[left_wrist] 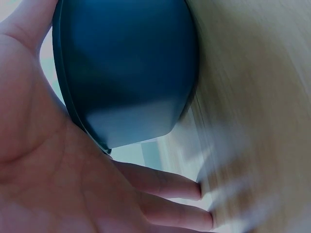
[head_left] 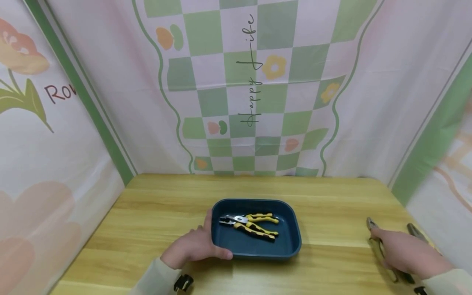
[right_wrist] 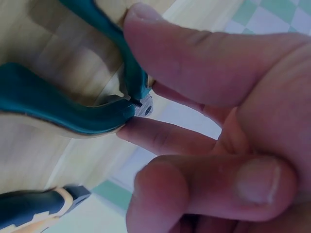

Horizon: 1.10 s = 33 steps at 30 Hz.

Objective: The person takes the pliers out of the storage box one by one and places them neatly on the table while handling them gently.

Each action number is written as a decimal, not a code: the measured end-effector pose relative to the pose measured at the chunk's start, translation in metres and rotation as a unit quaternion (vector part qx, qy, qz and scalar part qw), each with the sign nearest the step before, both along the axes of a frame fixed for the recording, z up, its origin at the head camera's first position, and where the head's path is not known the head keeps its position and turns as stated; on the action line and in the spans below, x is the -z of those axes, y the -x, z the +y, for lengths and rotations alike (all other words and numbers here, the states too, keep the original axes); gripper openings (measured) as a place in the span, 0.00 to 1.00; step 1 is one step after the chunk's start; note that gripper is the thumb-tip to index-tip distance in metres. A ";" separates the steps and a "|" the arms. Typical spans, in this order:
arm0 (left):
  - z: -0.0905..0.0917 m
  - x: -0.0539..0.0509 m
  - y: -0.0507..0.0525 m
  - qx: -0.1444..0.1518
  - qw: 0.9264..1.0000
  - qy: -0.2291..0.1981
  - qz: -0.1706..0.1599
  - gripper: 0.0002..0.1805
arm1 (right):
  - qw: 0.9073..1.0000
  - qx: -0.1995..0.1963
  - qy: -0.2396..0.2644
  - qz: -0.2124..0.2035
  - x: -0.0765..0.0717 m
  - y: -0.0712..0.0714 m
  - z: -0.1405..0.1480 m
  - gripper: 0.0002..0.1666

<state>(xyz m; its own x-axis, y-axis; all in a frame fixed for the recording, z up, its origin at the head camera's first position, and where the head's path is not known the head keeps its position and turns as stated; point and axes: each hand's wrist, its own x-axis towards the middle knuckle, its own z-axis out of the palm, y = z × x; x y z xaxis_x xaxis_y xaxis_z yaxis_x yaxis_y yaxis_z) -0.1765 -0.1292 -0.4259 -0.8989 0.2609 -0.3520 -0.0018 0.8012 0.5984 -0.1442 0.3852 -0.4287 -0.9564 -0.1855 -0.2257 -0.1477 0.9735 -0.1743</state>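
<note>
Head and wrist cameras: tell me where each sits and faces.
Head: on the head, facing forward-down over the table; left hand and right hand show.
Left wrist: on that wrist, facing the blue box; left palm and left fingers show.
Right wrist: on that wrist, facing teal-handled pliers; right thumb and right fingers show.
Head and left wrist share the blue box.

Teal-handled pliers [right_wrist: 73, 115] and black-handled tool [right_wrist: 31, 208] cropped in right wrist view, tray [left_wrist: 129, 63] cropped in left wrist's

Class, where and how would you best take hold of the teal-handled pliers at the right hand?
Take the teal-handled pliers, probably, just behind the joint, from above, thumb and fingers on opposite handles: the tool lies on the table, its handles splayed but converging there.
</note>
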 end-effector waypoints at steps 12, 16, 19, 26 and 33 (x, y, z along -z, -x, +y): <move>0.000 -0.002 0.000 0.004 1.000 -0.012 -0.001 0.80 | 1.000 0.017 -0.008 0.004 0.001 -0.003 0.017 0.37; 0.000 -0.004 -0.001 0.002 1.000 -0.011 -0.003 0.80 | 0.999 0.029 0.000 -0.016 0.005 -0.002 0.026 0.37; 0.001 -0.005 -0.001 0.002 1.000 -0.004 -0.004 0.80 | 0.999 0.033 0.004 -0.026 0.008 0.000 0.031 0.37; 0.001 -0.005 -0.002 0.004 1.000 -0.001 -0.005 0.80 | 0.999 0.040 -0.016 -0.022 0.008 0.000 0.036 0.38; 0.001 -0.005 -0.002 0.003 1.000 0.008 -0.004 0.80 | 0.999 0.021 -0.033 -0.032 0.006 -0.002 0.036 0.37</move>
<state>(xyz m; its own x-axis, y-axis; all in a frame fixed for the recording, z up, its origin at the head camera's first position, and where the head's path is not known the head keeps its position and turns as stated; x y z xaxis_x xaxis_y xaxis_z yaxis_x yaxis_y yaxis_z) -0.1748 -0.1277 -0.4209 -0.8950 0.2598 -0.3626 -0.0018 0.8107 0.5854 -0.1424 0.4215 -0.4345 -0.9464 -0.1285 -0.2962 -0.0974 0.9883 -0.1175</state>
